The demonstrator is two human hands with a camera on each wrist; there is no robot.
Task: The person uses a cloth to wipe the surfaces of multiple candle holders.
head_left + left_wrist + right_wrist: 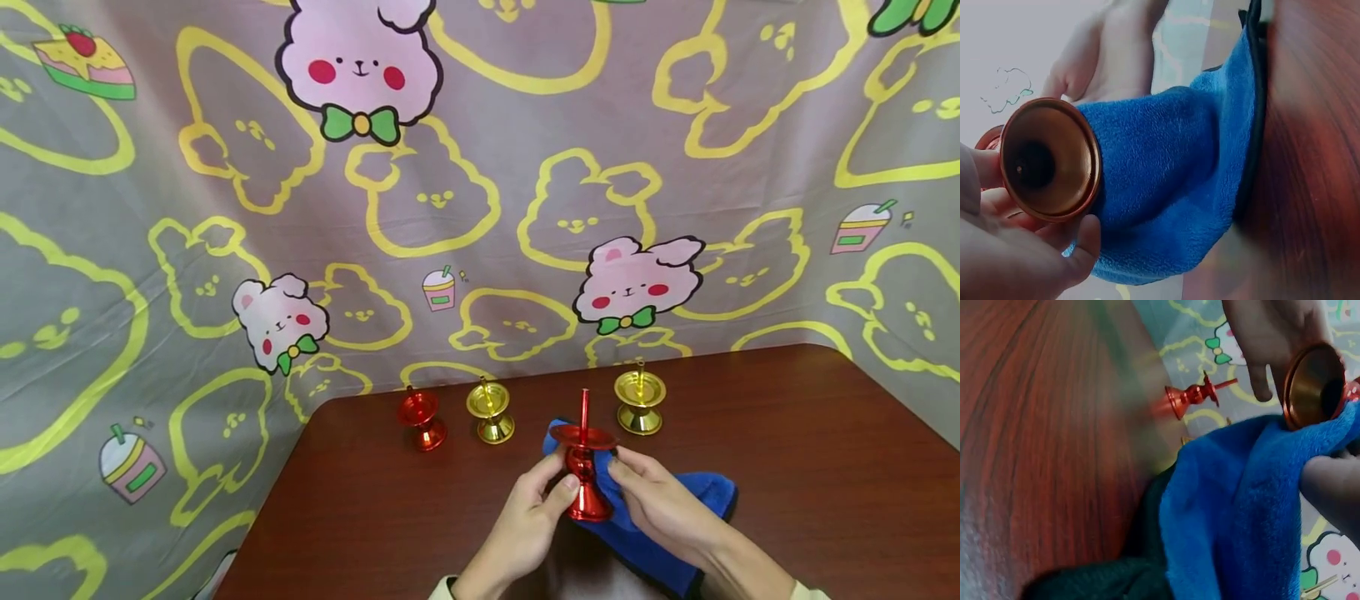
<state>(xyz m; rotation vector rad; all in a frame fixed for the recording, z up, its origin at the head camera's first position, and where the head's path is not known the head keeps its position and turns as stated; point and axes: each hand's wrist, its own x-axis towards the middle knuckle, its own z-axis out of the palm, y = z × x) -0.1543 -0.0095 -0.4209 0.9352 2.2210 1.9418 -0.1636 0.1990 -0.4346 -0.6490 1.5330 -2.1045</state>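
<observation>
My left hand [525, 525] grips a shiny red candle holder [591, 503] by its stem, holding it upright above the table with its spike pointing up. The left wrist view looks into its hollow, copper-coloured base [1072, 156]. In my right hand [667, 510] is a blue cloth [708, 492] with a dark edge, pinched against the candle holder's far side. Much of the cloth hangs below that hand. The right wrist view shows my right thumb [1334, 490] on the cloth, close to the holder's base [1310, 394].
Toward the table's back stand another red candle holder [427, 429], a gold candle holder [495, 425] and, farther right, a second gold candle holder [640, 412]. They rest on a dark reddish-brown wooden table [360, 508]. A patterned curtain [465, 242] hangs around its back and sides.
</observation>
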